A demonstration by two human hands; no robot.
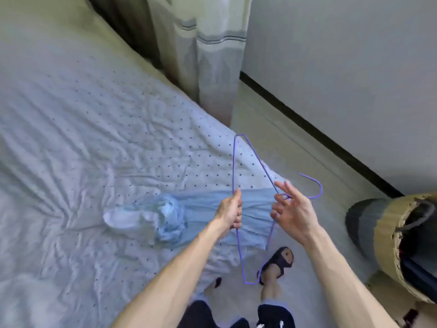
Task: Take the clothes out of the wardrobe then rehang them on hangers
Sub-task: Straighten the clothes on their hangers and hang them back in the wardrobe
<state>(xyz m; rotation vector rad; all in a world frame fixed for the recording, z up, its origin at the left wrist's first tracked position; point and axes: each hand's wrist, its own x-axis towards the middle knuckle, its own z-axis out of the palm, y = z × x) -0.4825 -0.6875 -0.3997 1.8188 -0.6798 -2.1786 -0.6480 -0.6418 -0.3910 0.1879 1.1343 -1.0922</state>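
Purple wire hanger (233, 162) held in left hand (230, 210) grip; right hand (294, 213) grip wide, beside it.

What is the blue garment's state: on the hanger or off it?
Off. The blue garment lies bunched on the bed; the purple hanger, held above, is bare.

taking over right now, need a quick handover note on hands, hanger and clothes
Left hand grips the purple wire hanger by its long straight bar.
Right hand is open, fingers spread at the hanger's neck by the hook; no clear grip.
The light blue garment lies on the bed, bunched at one end, not on the hanger.
Done: garment laid out, hanger in hand.
Left: put the garment on the hanger and hang it up. The wardrobe is not in view.
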